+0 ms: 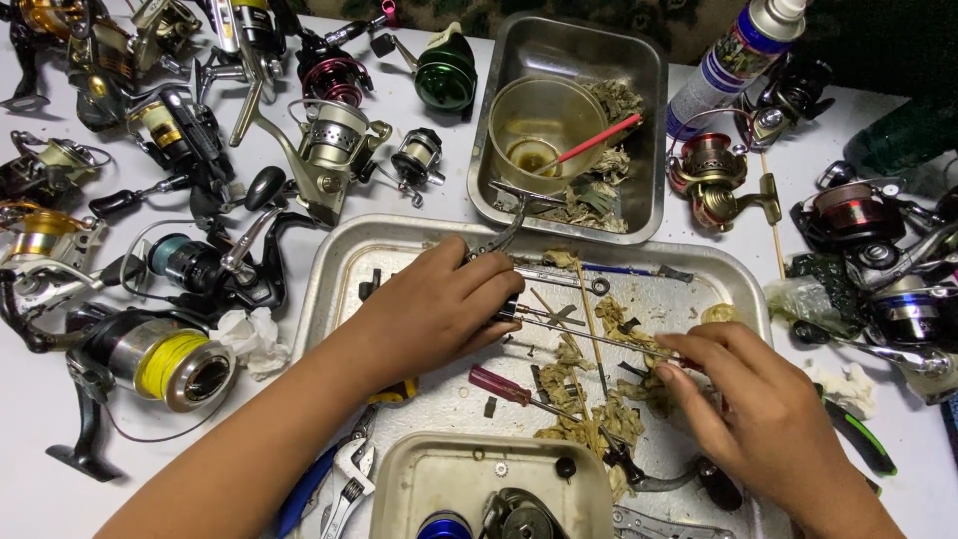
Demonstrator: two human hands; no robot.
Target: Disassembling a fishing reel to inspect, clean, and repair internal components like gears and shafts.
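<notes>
Over a large steel tray (pixel 344 255) strewn with dirty paper scraps and small parts, my left hand (pixel 434 304) is closed around the dark end of a thin metal rod (pixel 589 336). The rod runs to the right toward my right hand (pixel 743 399), whose fingertips pinch its far end among the scraps. A red-handled screwdriver (pixel 504 385) lies on the tray just below my left hand. A wrench (pixel 559 278) lies flat beyond it.
A smaller steel tray (pixel 639 60) at the back holds a plastic cup (pixel 539 125) with a red stick. A spray can (pixel 733 60) stands to its right. Several fishing reels crowd both sides, one with yellow line (pixel 165 361). Pliers (pixel 334 479) and a cream tray (pixel 399 484) lie near me.
</notes>
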